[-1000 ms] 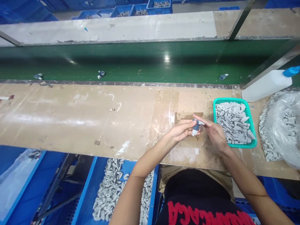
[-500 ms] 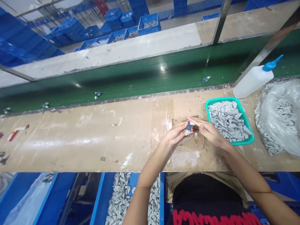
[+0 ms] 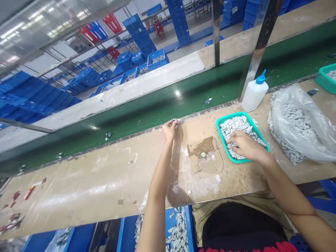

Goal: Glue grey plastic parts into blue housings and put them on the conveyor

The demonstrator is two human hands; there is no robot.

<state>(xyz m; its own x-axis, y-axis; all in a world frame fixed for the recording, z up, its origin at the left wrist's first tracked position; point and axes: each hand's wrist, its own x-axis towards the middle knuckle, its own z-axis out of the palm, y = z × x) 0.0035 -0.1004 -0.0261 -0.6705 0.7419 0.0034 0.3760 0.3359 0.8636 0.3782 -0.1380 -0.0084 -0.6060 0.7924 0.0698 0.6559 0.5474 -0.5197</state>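
My left hand is closed on a small dark-blue and white plastic part, at the edge of the bench beside the green belt. Much of that part is hidden by the fingers. My right hand reaches into a teal basket filled with small light-grey plastic pieces. Its fingertips are bent down onto the pieces, with finger and thumb apart, and no held piece shows. Between the hands a worn cardboard patch lies on the bench, with a small round pale spot on it.
Behind the basket stands a white bottle with a blue nozzle. A clear plastic bag of grey pieces lies to the right. The green belt carries several small parts. Under the bench is a blue crate of grey pieces.
My hands have parted. The left has moved forward and left to the belt edge with the blue and white part; the right has gone into the teal basket. The camera view has shifted.
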